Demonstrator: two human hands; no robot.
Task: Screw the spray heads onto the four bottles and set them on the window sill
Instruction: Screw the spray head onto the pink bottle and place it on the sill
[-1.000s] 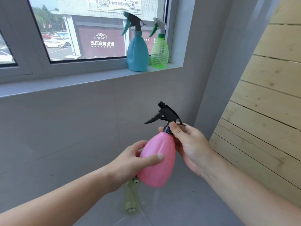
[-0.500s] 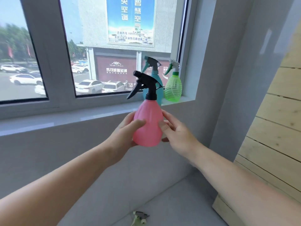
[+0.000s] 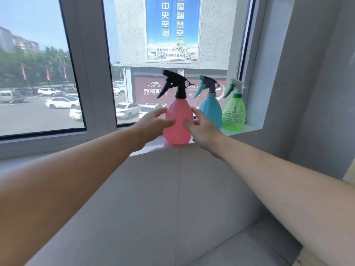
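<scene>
Left hand (image 3: 151, 122) is seen reaching forward from the lower left, fingers spread around the left flank of the pink bottle (image 3: 178, 123); the thumb lies across the bottle's front, fingertips curl behind it. Right hand (image 3: 203, 127) is set against the opposite flank, thumb on the front, fingers along the right side. Both hands are in loose contact with the bottle; a light hold is suggested, though whether it is gripped or merely steadied cannot be told.

Pink bottle is held upright between the two hands, its base resting on the sill (image 3: 249, 128) at the front edge. Black spray head (image 3: 175, 83) is seated on its neck, above both hands, trigger pointing to the left.

Just right of the right hand, the blue bottle (image 3: 211, 112) is noted standing upright on the sill, partly hidden behind the fingers, with a teal-and-grey spray head (image 3: 208, 85). Whether the fingers touch it cannot be told. Further right, near the window's corner, the green bottle (image 3: 234, 117) stands with a white-and-green spray head (image 3: 235, 86). Blue and green are set just beside each other; all three triggers face left.

Beyond the hands, the window (image 3: 92, 73) frame is seen, with a car park and a blue banner (image 3: 172, 27) outside. Below the forearms, a grey tiled wall (image 3: 172, 198) is recorded.
</scene>
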